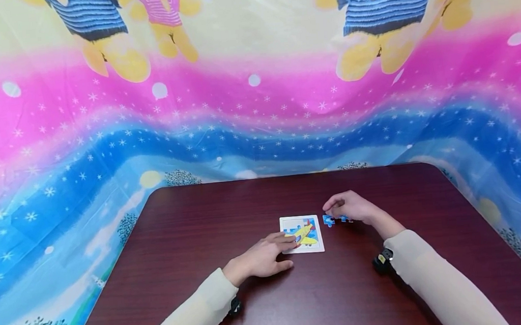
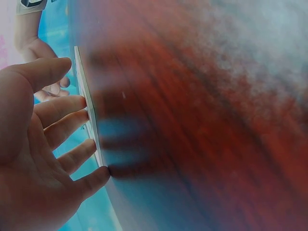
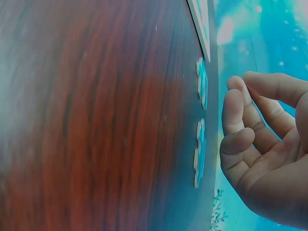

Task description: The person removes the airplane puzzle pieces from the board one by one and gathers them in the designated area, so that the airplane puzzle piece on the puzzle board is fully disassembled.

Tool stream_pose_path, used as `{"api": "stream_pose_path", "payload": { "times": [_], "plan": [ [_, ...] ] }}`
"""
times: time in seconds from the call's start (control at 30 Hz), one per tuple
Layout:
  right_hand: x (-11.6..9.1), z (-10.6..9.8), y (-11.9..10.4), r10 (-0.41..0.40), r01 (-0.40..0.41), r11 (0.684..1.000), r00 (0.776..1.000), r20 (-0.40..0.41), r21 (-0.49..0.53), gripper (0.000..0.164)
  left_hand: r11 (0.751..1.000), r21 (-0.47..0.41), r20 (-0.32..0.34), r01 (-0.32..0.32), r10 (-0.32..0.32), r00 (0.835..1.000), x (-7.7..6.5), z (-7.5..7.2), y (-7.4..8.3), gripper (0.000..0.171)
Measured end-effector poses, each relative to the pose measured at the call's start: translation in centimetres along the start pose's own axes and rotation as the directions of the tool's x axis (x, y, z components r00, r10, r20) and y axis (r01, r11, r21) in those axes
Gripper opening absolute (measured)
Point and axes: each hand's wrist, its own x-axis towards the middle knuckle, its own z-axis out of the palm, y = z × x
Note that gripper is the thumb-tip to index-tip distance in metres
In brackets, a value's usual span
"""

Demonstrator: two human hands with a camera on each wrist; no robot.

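Note:
A small square jigsaw puzzle (image 1: 320, 247) with a pale frame and a yellow airplane picture lies on the table. Across its left side rests my left hand (image 1: 263, 256), palm down, fingers extended; the left wrist view shows fingertips along the puzzle's edge (image 2: 83, 79). Just right of the frame lie two loose blue puzzle pieces, one nearer (image 3: 201, 84) and one farther from it (image 3: 199, 154). Above them hovers my right hand (image 1: 350, 206), its fingers loosely bent and the thumb close to the fingertips. Nothing shows between those fingers in the right wrist view (image 3: 269, 139).
The dark reddish-brown table (image 1: 326, 300) has rounded far corners. Behind and beside it hangs a colourful curtain (image 1: 257, 117) with bears and snowflakes. Both wrists carry small black devices, one under the right sleeve (image 1: 382, 260).

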Motion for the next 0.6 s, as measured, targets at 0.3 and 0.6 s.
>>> {"api": "stream_pose_path", "payload": {
  "times": [0.3, 0.6],
  "plan": [
    [0.5, 1.4, -1.0, 0.006, -0.006, 1.0, 1.0, 0.019, 0.002, 0.02, 1.0, 0.0, -0.002, -0.003, 0.003, 1.0, 0.1, 0.1, 0.0, 0.053],
    [1.1, 2.9, -2.1, -0.014, 0.014, 1.0, 0.999, 0.038, 0.006, 0.018, 1.0, -0.004, 0.0, -0.011, 0.011, 1.0, 0.0, 0.1, -0.1, 0.052]
  ]
}}
